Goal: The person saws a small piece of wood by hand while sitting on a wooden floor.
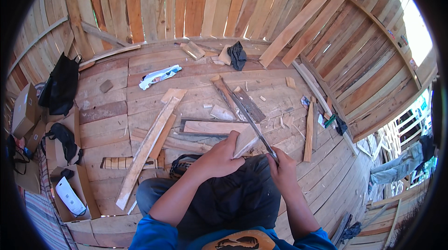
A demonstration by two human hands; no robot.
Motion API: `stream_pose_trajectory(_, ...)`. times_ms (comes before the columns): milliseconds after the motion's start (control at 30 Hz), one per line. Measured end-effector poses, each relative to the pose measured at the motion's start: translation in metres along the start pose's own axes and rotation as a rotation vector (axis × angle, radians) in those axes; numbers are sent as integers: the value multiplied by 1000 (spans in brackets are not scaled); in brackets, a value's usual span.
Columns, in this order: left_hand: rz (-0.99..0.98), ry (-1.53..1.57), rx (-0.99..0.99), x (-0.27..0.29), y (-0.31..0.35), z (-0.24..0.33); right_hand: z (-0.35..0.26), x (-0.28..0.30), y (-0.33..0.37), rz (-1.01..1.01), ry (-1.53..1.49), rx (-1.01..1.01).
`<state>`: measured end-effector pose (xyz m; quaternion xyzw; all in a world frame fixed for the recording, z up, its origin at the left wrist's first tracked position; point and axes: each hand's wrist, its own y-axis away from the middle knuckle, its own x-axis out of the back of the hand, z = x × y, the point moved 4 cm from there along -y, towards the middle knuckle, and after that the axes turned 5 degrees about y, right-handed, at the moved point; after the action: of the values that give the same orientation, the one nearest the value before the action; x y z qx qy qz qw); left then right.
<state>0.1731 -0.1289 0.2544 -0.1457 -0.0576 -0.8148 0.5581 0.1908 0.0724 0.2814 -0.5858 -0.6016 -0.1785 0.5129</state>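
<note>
My left hand [225, 155] is closed around a short, pale block of wood [246, 141] above my lap. In my right hand [282, 166] is the handle end of a long, narrow machete [254, 126]. Its dark blade slants up and to the left, passing along the block's right side; I cannot tell whether the edge touches the wood. Just beyond the block lie a reddish board [210, 127] and a bark-covered piece of wood [249, 103] on the plank floor.
Long boards [151, 149] lie crosswise at my left, near open cardboard boxes [88, 194] and a black bag [61, 86]. Wood chips [289, 120] litter the floor. Two planks [303, 21] lean on the far wall. At far right are a person's trousered legs [396, 163].
</note>
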Motion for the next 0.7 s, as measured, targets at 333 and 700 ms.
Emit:
stream_pose_trajectory(333,-64,-6,94,-13,2,-12,11,0,13,-135,241,24)
stream_pose_trajectory(700,-65,-23,33,-18,9,2,8,24,2,-298,248,26)
